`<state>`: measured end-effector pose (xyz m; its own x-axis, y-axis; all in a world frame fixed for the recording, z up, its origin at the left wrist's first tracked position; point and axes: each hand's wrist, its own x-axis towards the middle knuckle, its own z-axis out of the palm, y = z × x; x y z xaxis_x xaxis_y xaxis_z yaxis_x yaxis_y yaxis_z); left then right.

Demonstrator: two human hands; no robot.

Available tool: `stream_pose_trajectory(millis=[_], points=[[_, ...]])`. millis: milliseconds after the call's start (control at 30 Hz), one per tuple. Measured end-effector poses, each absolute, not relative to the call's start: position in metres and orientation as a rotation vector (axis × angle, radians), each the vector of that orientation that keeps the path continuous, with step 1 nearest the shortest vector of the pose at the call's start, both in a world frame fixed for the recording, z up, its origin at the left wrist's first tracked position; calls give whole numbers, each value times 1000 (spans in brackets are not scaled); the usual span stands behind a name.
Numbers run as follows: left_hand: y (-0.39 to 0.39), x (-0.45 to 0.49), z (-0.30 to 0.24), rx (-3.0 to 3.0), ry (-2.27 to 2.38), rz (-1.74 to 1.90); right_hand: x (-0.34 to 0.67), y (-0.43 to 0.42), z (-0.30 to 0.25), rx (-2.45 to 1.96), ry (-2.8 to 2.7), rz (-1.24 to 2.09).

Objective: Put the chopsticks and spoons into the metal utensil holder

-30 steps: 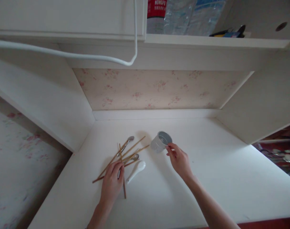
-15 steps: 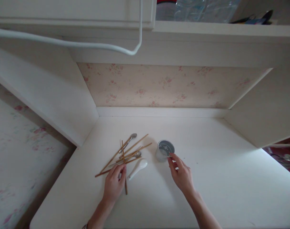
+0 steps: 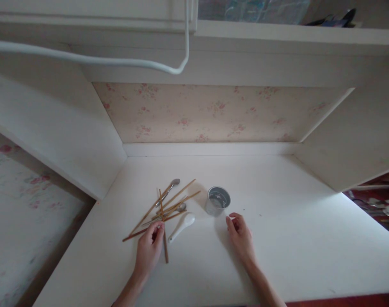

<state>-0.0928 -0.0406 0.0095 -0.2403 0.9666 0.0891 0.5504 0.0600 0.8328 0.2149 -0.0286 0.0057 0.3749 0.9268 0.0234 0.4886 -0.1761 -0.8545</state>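
One chopstick (image 3: 134,235) runs partly behind the left hand (image 3: 150,248).

The cup (image 3: 216,203), tilted in the right hand (image 3: 241,239) a second ago, now stands upright on the bench (image 3: 297,243) — that hand's fingers (image 3: 230,226) have let go of its rim and sit apart, just beside it.

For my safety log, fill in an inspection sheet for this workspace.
Surface: white tabletop under the items.
Job's things: crossed chopsticks, metal spoons and a white spoon lie left of a grey cup standing upright.
Clutter: small dark specks right of the cup.
Hands: left hand at a chopstick, grip unclear; right hand beside the cup, not touching it.
Cables: white cord or tube, unclear which, upper left.
Surroundings: floral panel behind, white cabinet above, blurred items far right.
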Motion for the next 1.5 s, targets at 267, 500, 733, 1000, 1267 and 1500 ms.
stream_pose_trajectory(millis=[267,500,733,1000,1267,1500], points=[[-41,-93,9,1509,1822,1031,214,-28,0,-1798,-1308,622],[-41,-93,24,1622,1933,911,207,-30,3,-1662,-1301,454],[-30,-87,64,1933,2191,457,184,3,8,-1546,-1247,444],[-18,-79,69,2058,2277,87,168,18,14,-1661,-1256,560],[-12,-80,74,1981,2234,-46,167,7,9,-1722,-1387,632],[-3,-85,85,1926,2154,-87,167,7,11,-1767,-1433,678]])
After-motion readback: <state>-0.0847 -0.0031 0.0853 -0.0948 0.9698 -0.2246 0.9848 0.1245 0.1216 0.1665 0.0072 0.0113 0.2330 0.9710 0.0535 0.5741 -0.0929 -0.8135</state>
